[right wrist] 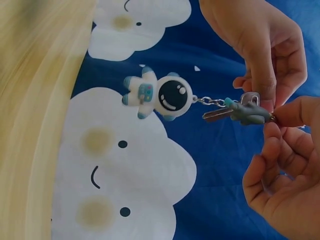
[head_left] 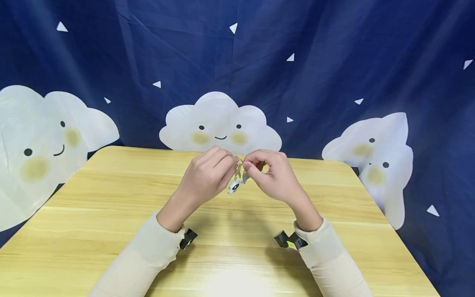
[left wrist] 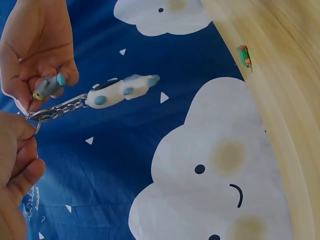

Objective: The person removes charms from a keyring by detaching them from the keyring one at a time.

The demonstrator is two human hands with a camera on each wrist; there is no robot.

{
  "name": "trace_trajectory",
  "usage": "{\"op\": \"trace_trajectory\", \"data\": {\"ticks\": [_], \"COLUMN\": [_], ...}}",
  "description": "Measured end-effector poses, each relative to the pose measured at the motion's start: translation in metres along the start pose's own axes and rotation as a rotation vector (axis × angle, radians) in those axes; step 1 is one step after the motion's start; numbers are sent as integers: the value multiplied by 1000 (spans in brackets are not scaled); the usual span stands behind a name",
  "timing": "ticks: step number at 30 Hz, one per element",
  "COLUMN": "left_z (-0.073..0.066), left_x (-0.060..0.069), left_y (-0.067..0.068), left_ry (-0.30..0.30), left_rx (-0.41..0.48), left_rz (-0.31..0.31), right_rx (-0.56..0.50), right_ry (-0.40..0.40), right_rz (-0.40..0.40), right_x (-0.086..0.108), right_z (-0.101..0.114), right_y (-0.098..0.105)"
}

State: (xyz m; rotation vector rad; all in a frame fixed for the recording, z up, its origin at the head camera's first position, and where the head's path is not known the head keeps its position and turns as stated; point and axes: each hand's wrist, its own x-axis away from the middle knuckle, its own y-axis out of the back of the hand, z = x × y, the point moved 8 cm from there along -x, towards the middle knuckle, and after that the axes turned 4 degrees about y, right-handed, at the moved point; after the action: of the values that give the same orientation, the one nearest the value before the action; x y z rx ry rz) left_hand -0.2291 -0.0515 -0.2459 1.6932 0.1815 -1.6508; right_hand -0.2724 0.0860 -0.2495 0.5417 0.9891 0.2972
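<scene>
Both hands meet above the far part of the table. My left hand (head_left: 208, 175) pinches a metal key ring (left wrist: 37, 125) between thumb and fingers. From the ring hang a white and blue astronaut charm (right wrist: 157, 95) on a short chain and a metal key (right wrist: 216, 115). With thumb and forefinger, my right hand (head_left: 275, 177) pinches the brass-coloured end of a small grey figure charm (right wrist: 248, 114) with a light-blue tip, close beside the ring. The fingertips hide whether the grey charm is joined to the ring.
Below the hands lies a light wooden table (head_left: 122, 206). A small green and red object (left wrist: 244, 56) sits near its edge in the left wrist view. Behind the table hangs a dark blue curtain (head_left: 222, 53) with cloud prints. Each wrist carries a small black camera (head_left: 291, 240).
</scene>
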Motion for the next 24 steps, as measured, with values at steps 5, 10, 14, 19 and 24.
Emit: {"op": "trace_trajectory", "data": {"ticks": [5, 10, 14, 19, 24], "left_z": [0, 0, 1, 1, -1], "left_x": [-1, -1, -1, 1, 2], "left_y": [1, 0, -2, -5, -4], "left_ry": [0, 7, 28, 29, 2], "left_rx": [-2, 3, -1, -51, -80], "left_rz": [-5, -18, -10, 19, 21], "right_rx": [6, 3, 8, 22, 27], "right_ry": [-15, -2, 21, 41, 56], "right_rz": [3, -6, -18, -19, -17], "right_x": [1, 1, 1, 1, 0], "right_z": [-2, -2, 0, 1, 2], "right_y": [0, 0, 1, 1, -1]}}
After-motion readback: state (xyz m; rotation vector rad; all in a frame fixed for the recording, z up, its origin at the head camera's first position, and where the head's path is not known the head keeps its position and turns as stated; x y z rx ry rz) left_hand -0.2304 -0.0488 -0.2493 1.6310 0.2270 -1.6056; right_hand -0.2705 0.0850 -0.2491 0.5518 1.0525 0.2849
